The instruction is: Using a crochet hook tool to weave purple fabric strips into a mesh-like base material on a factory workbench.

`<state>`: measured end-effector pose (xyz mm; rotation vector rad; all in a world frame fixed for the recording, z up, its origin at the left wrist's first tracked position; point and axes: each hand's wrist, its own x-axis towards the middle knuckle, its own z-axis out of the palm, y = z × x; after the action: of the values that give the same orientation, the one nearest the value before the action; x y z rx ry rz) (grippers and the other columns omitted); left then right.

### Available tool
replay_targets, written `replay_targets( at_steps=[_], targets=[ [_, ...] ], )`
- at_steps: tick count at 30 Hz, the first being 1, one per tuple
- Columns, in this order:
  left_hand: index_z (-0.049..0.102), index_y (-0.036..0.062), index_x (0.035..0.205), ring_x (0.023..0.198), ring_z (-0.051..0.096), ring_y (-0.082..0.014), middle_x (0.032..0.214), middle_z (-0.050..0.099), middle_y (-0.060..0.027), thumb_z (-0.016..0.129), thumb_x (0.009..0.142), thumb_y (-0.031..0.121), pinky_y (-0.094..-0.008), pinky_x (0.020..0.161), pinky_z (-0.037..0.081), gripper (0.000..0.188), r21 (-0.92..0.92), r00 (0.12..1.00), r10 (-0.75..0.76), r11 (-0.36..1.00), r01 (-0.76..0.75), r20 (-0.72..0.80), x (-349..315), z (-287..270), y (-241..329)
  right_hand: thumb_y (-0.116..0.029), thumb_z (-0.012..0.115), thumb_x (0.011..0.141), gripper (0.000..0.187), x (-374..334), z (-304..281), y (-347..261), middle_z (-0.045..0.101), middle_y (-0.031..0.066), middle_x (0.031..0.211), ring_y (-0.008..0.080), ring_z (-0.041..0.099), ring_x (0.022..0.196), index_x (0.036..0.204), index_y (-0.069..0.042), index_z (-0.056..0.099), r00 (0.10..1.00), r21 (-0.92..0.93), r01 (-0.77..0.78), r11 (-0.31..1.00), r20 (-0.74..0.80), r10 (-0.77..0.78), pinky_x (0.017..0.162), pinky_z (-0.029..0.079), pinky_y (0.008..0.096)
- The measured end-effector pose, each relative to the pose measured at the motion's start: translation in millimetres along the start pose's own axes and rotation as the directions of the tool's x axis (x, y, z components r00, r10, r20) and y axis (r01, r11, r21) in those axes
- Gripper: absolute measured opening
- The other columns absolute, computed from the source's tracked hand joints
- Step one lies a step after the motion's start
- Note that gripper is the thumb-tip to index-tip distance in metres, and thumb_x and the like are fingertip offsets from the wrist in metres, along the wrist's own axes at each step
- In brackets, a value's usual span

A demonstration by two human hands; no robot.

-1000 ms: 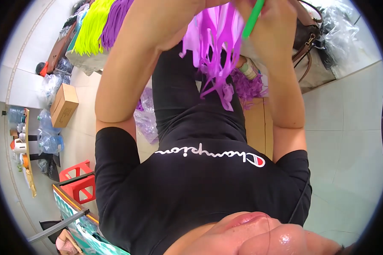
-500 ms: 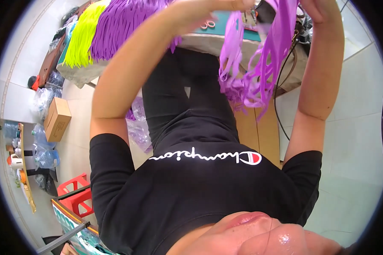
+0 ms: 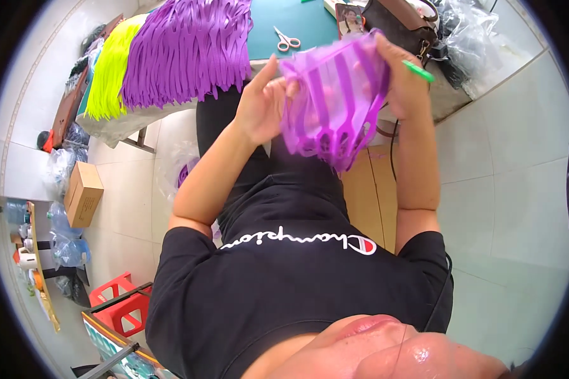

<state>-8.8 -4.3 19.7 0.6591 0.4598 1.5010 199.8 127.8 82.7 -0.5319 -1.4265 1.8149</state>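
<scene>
Between my hands, above my lap, is a see-through pale purple piece of material with darker purple straps (image 3: 325, 95); its lower end gathers into loops. My right hand (image 3: 406, 85) grips its upper right corner, and a small bright green stick (image 3: 418, 71) juts out by that hand. My left hand (image 3: 262, 106) is at its left edge, fingers curled against it and partly covered, thumb pointing up. On the table beyond lie a thick bundle of purple strips (image 3: 186, 54), a yellow-green bundle (image 3: 110, 72) and small scissors (image 3: 287, 40).
A green mat (image 3: 269, 19) covers part of the table. At its far right are a phone (image 3: 349, 20), a dark handbag (image 3: 395, 25) and clear plastic bags (image 3: 464, 31). A cardboard box (image 3: 83, 194) and red stools (image 3: 123, 306) stand on the floor at left.
Both hands have come down and nearer to me, bringing the purple piece from the table's edge to above my lap. Its hanging strips now look gathered and spread between the hands.
</scene>
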Motion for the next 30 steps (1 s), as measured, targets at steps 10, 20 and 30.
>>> replay_targets(
  at_steps=[10, 20, 30],
  targets=[
    [0.062, 0.0010, 0.074, 0.059, 0.039, -0.0005, 0.066, 0.051, 0.0067, 0.066, 0.088, 0.016, -0.0191, 0.051, 0.031, 0.021, 0.908, 0.961, -0.231, 0.351, 0.227, -0.151, -49, -7, 26, -0.024, 0.060, 0.091, 0.032, -41, 14, 6, 0.049, -0.0035, 0.059, 0.0035, 0.042, 0.057, 0.070, 0.000, 0.061, 0.990, -0.698, 0.078, 0.712, 0.140, 0.029, 0.051, 0.034, 0.0227],
    [0.052, -0.0018, 0.120, 0.104, 0.055, -0.0163, 0.116, 0.058, -0.0095, 0.041, 0.098, 0.039, -0.0311, 0.093, 0.042, 0.047, 0.806, 0.981, -0.109, 0.559, 0.192, -0.158, -36, -46, -46, -0.023, 0.045, 0.097, 0.031, -53, 35, -1, 0.066, 0.0186, 0.106, 0.0201, 0.064, 0.095, 0.110, 0.001, 0.058, 0.955, 0.299, -0.275, 0.914, -0.028, 0.297, 0.085, 0.050, 0.0295],
    [0.030, -0.0007, 0.140, 0.128, 0.042, -0.0280, 0.135, 0.045, -0.0139, 0.072, 0.075, 0.053, -0.0432, 0.108, 0.031, 0.094, -0.177, 0.923, -0.350, 0.910, 0.376, 0.161, -14, 3, -49, -0.021, 0.045, 0.098, 0.029, -41, 54, 26, 0.062, 0.0206, 0.113, 0.0199, 0.061, 0.101, 0.107, 0.003, 0.059, 0.992, 0.064, -0.114, 0.991, 0.062, 0.110, 0.090, 0.047, 0.0313]
  ],
)
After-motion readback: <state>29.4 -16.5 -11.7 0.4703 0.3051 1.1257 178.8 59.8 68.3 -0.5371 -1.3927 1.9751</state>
